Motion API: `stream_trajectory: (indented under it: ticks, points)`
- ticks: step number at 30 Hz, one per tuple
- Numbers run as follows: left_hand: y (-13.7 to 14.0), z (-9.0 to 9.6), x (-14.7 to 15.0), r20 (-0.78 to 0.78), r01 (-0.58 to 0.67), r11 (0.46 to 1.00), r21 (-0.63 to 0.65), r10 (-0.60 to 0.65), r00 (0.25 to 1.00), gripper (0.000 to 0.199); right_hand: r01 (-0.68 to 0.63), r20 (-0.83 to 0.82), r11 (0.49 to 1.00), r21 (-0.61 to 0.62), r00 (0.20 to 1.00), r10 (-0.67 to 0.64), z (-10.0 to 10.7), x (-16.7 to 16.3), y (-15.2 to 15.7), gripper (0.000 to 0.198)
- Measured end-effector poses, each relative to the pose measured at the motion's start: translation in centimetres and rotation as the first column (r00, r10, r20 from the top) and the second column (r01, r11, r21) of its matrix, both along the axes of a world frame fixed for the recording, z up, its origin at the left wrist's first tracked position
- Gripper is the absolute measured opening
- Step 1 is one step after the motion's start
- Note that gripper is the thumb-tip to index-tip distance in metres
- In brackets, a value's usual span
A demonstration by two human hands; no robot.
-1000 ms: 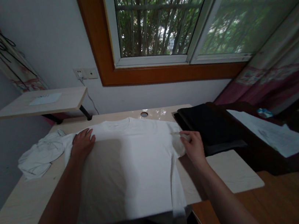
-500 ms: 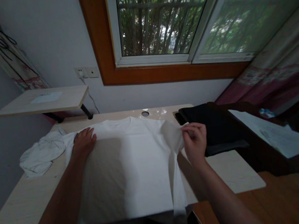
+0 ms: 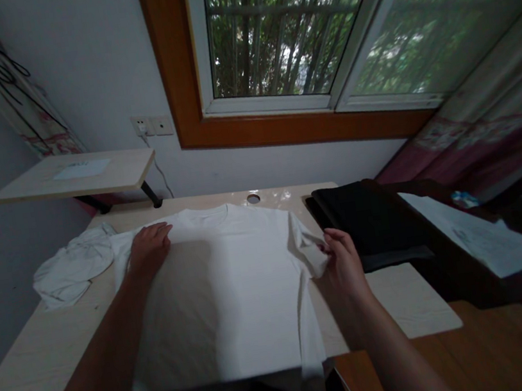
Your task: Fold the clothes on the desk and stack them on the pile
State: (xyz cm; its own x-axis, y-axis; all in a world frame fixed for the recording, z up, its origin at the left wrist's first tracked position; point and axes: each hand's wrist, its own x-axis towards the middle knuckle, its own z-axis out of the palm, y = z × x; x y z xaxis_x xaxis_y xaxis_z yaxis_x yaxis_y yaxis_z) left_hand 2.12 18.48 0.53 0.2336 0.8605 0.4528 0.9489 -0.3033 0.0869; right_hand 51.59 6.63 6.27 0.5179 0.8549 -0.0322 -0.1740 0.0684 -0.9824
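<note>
A white T-shirt [image 3: 255, 293] lies spread on the light wooden desk, its neckline toward the wall and its lower part hanging over the near edge. My left hand [image 3: 150, 242] rests flat on the shirt's left shoulder area, fingers stretched out. At the other side, my right hand [image 3: 344, 255] pinches the cuff of the right sleeve [image 3: 310, 250], which is folded and slightly raised. Left of my left hand, a crumpled white cloth [image 3: 74, 267] lies against the shirt's left sleeve; whether they are joined I cannot tell.
A small raised shelf [image 3: 116, 167] with a paper sheet stands at the back left of the desk [image 3: 402, 298]. Folded black cloth [image 3: 365, 213] lies at the right. Beyond it is a dark surface with a large paper sheet [image 3: 479, 229]. A window [image 3: 286, 30] is above.
My right hand has moved slightly down and nearer with the sleeve, which now bends outward with its opening showing. My left hand has shifted a little to the right on the shirt.
</note>
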Motion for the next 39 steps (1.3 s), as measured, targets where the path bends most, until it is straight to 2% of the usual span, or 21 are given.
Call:
stream_trajectory:
  ticks: [3, 6, 7, 9, 12, 14, 16, 19, 23, 29, 34, 39]
  points:
    - [-0.4, 0.3, 1.0, 0.009, 0.075, 0.997, 0.011, -0.076, 0.997, 0.041, -0.127, -0.045, 0.985, -0.119, 0.991, 0.123, -1.2, 1.1, -0.6, 0.04]
    - [-1.1, 0.5, 3.0, 0.008, 0.162, 0.987, -0.006, -0.162, 0.987, 0.041, -0.216, 0.209, 0.929, -0.3, 0.936, 0.285, -2.4, 2.4, -1.1, 0.05]
    - [-1.3, 0.6, 3.9, 0.007, 0.194, 0.981, -0.021, -0.193, 0.981, 0.04, -0.205, 0.337, 0.909, -0.363, 0.881, 0.333, -2.7, 2.8, -1.2, 0.052]
    - [-2.0, 0.8, 6.0, 0.007, 0.261, 0.963, -0.061, -0.261, 0.965, 0.039, -0.131, 0.572, 0.889, -0.439, 0.722, 0.389, -3.1, 3.4, -1.1, 0.055]
    - [-3.3, 0.9, 9.5, 0.02, 0.365, 0.923, -0.124, -0.365, 0.931, 0.038, -0.02, 0.77, 0.899, -0.439, 0.507, 0.387, -3.2, 3.6, -0.8, 0.056]
    - [-4.3, 1.0, 11.7, 0.027, 0.42, 0.892, -0.166, -0.421, 0.907, 0.038, 0.001, 0.823, 0.912, -0.409, 0.431, 0.369, -3.3, 3.3, -0.4, 0.056]
    - [-5.2, 0.9, 13.5, 0.034, 0.462, 0.865, -0.196, -0.465, 0.885, 0.038, -0.009, 0.84, 0.923, -0.384, 0.412, 0.354, -3.5, 3.0, 0.1, 0.058]
    - [-6.2, 0.6, 15.5, 0.058, 0.5, 0.84, -0.208, -0.5, 0.864, 0.039, -0.039, 0.82, 0.929, -0.367, 0.457, 0.343, -3.9, 2.9, 1.0, 0.064]
    - [-7.3, 0.0, 17.5, 0.093, 0.531, 0.825, -0.192, -0.524, 0.847, 0.039, -0.081, 0.758, 0.943, -0.324, 0.574, 0.31, -4.4, 3.1, 2.2, 0.07]
    - [-8.9, -0.3, 19.1, 0.124, 0.597, 0.785, -0.168, -0.584, 0.802, 0.041, 0.003, 0.674, 0.991, -0.133, 0.733, 0.088, -4.3, 2.8, 3.6, 0.057]
    - [-9.1, 0.0, 19.1, 0.178, 0.608, 0.782, -0.135, -0.585, 0.791, 0.037, 0.018, 0.552, 0.998, -0.059, 0.834, 0.017, -2.4, 1.8, 4.7, 0.05]
    - [-9.1, 0.5, 19.1, 0.219, 0.629, 0.767, -0.131, -0.596, 0.773, 0.034, -0.126, 0.471, 0.991, 0.044, 0.877, 0.09, 0.6, -1.0, 6.5, 0.049]
